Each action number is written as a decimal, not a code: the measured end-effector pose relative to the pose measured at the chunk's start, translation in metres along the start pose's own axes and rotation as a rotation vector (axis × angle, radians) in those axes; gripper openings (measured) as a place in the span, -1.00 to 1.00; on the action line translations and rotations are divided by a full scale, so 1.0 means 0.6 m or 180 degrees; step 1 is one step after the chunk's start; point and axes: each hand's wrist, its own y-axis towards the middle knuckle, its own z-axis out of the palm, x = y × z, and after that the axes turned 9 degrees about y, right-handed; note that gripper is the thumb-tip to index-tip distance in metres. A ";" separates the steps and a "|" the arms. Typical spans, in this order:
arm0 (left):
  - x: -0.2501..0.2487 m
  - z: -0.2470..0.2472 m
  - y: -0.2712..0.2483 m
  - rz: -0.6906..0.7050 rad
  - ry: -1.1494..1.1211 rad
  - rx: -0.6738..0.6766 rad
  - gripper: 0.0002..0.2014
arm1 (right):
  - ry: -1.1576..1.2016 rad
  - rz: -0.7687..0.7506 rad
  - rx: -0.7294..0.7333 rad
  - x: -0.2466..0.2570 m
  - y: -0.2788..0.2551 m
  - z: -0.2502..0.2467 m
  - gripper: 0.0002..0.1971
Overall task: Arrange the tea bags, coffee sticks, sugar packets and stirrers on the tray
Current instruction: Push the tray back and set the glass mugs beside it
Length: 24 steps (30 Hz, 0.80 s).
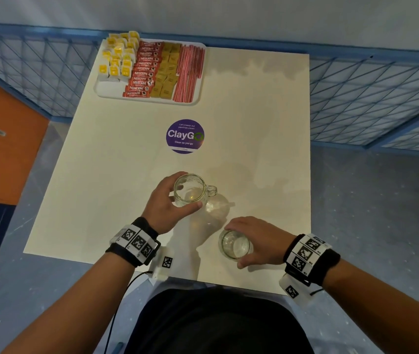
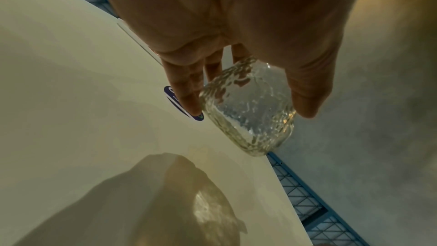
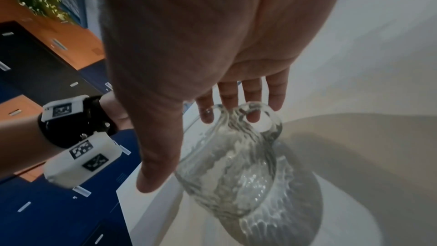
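Observation:
A white tray (image 1: 106, 94) sits at the table's far left corner. On it lie rows of yellow tea bags (image 1: 118, 60), red coffee sticks (image 1: 144, 70), brown sugar packets (image 1: 167, 70) and red-and-white stirrers (image 1: 189, 72). Both hands are far from the tray, near the table's front. My left hand (image 1: 167, 198) grips a clear glass mug (image 1: 190, 191) by its rim, fingers and thumb around it (image 2: 248, 108); it hangs above the table over its own shadow. My right hand (image 1: 257, 241) grips a second glass mug (image 1: 235, 245) from above (image 3: 231, 166), close to the front edge.
A round purple ClayGo sticker (image 1: 185, 136) marks the middle of the cream table (image 1: 116, 175). Blue mesh railing (image 1: 369, 98) runs behind and to the right of the table. Orange drawers (image 1: 4, 139) stand to the left.

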 end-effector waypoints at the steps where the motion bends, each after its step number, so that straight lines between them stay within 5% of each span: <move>1: 0.000 0.002 -0.001 -0.0008 -0.0007 0.0001 -0.28 | 0.0017 -0.0009 -0.0006 -0.003 0.001 0.004 -0.09; 13: 0.006 -0.007 0.021 -0.0059 0.0021 0.0004 -0.30 | 0.0234 0.0036 -0.0359 -0.016 0.034 -0.010 -0.22; 24: 0.008 -0.042 0.183 0.0106 0.0098 -0.0068 -0.33 | 0.0237 0.0130 -0.0982 -0.004 0.145 -0.156 -0.19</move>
